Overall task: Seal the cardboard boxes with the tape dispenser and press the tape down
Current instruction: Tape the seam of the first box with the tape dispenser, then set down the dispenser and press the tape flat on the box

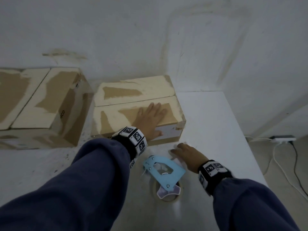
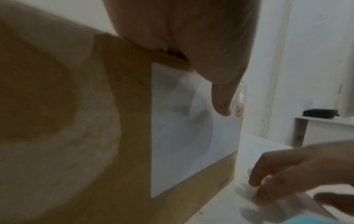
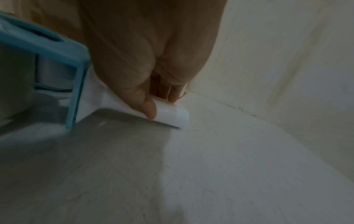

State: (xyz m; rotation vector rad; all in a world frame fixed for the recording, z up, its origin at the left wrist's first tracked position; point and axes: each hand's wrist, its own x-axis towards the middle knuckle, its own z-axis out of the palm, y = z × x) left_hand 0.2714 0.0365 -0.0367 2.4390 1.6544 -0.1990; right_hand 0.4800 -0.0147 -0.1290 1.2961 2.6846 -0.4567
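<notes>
pressing flat on the nearer cardboard box (image 1: pixel 133 110), the left hand (image 1: pixel 150 119) lies palm down with fingers straight and slightly spread across the box's top flap, thumb hanging over the front edge onto a white label (image 2: pixel 191 128) on the box's front face. the seam between the two flaps runs just beyond the fingertips. the box top shows torn pale patches where the surface has peeled.

right hand (image 1: pixel 186 157) sits on the white table (image 1: pixel 216 122) just in front of that box, below and to the right of the left hand – thumb (image 3: pixel 149 106) and fingers (image 3: pixel 168 91) pinch the white handle (image 3: pixel 168 113) of the tape dispenser (image 1: pixel 164 170). the dispenser's light blue frame lies on its side on the table, just left of the right wrist, between the two forearms. its tape roll is toward the person, partly under the frame.

a second cardboard box (image 1: pixel 38 104) stands well to the left of the left hand, flaps closed, also with peeled patches. both arms wear dark blue sleeves (image 1: pixel 86 180) and wrist bands with black-and-white marker tags (image 1: pixel 133 135). off the table's edge, right of the right hand, cables (image 1: pixel 286 160) trail on the floor – a power strip (image 1: pixel 283 138) lies there too.
</notes>
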